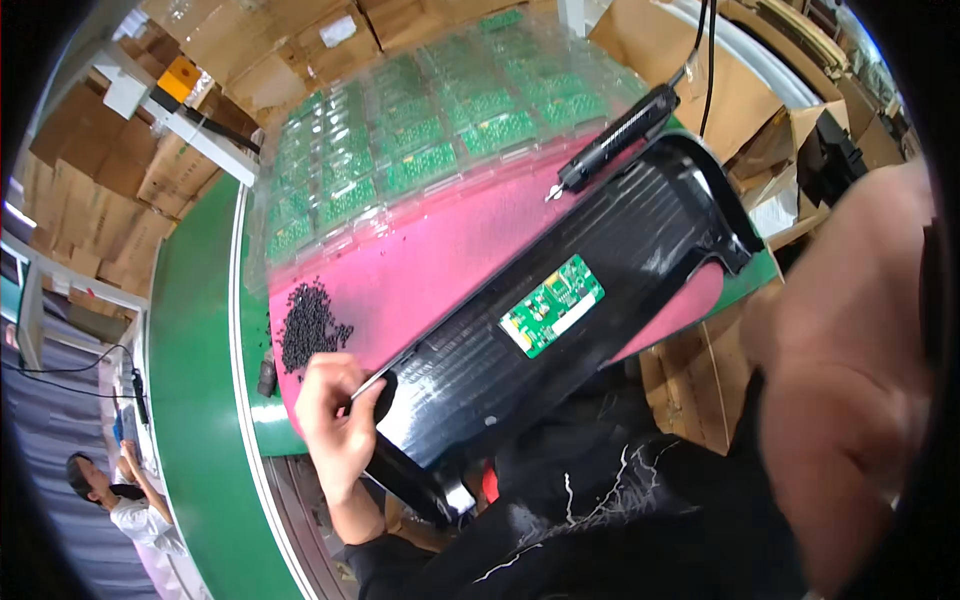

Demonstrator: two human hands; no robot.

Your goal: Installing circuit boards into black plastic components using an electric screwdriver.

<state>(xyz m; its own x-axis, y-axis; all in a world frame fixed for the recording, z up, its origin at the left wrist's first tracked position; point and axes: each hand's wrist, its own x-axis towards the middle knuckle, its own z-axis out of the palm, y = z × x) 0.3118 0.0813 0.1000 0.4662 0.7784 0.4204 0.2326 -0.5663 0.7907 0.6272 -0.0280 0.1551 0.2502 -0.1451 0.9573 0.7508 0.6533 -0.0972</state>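
My left hand (335, 420) grips the near left end of a long black ribbed plastic panel (600, 260) that lies slanted across a pink mat (440, 250). A small green circuit board (552, 305) sits in the middle of the panel. An electric screwdriver (615, 135) on a black cable hangs above the panel's far side, its tip pointing down-left over the mat. A large blurred arm (850, 380) fills the right side close to the camera; my right hand itself is not visible.
A pile of small black screws (310, 325) lies on the mat just beyond my left hand. Clear trays of green circuit boards (420, 130) cover the far side. A green conveyor belt (195, 350) runs on the left, where another person (120, 500) sits. Cardboard boxes (260, 50) stand around.
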